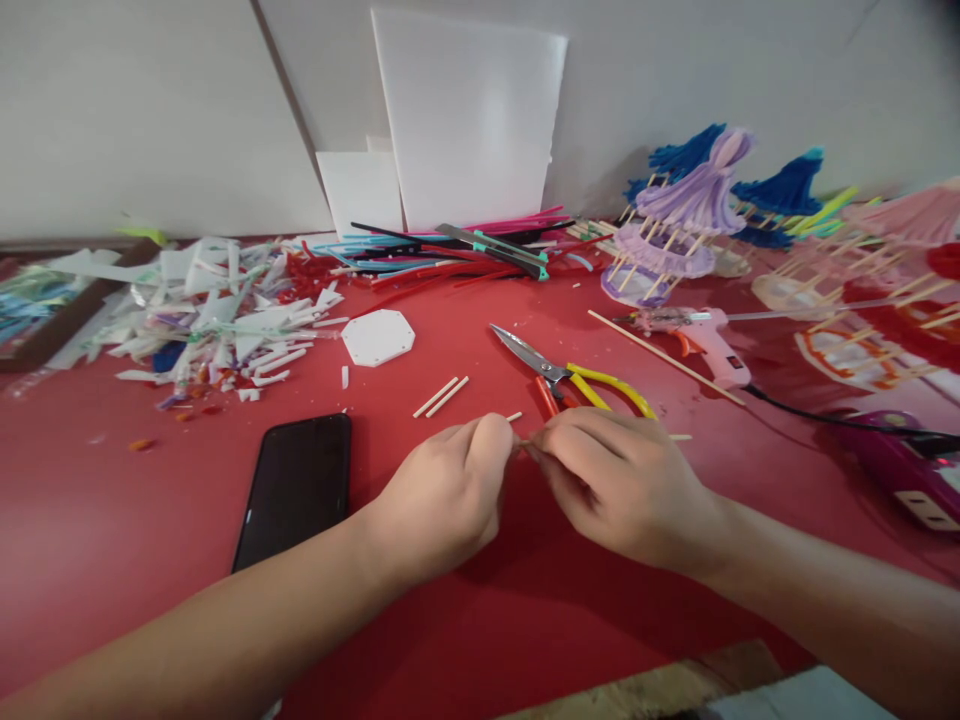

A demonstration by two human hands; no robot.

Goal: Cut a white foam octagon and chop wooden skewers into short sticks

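My left hand (450, 490) and my right hand (622, 485) meet over the red table, both closed in a pinch. Between their fingertips a short bit of thin wooden stick (523, 446) shows; the fingers hide most of it. Just beyond my hands lie two cut wooden sticks (441, 397), side by side. Scissors (570, 375) with yellow handles lie beyond my right hand, next to a red handle (547, 397) partly covered by that hand. A white octagonal board (379, 338) with small holes near its edge lies farther back.
A black phone (296, 490) lies left of my left hand. White scraps (217, 310) heap at the back left, pipe cleaners (427, 255) and a cutter knife (495, 250) at the back. Right are a pink glue gun (712, 345), a long stick (664, 357) and tasselled carousel-like models (667, 240).
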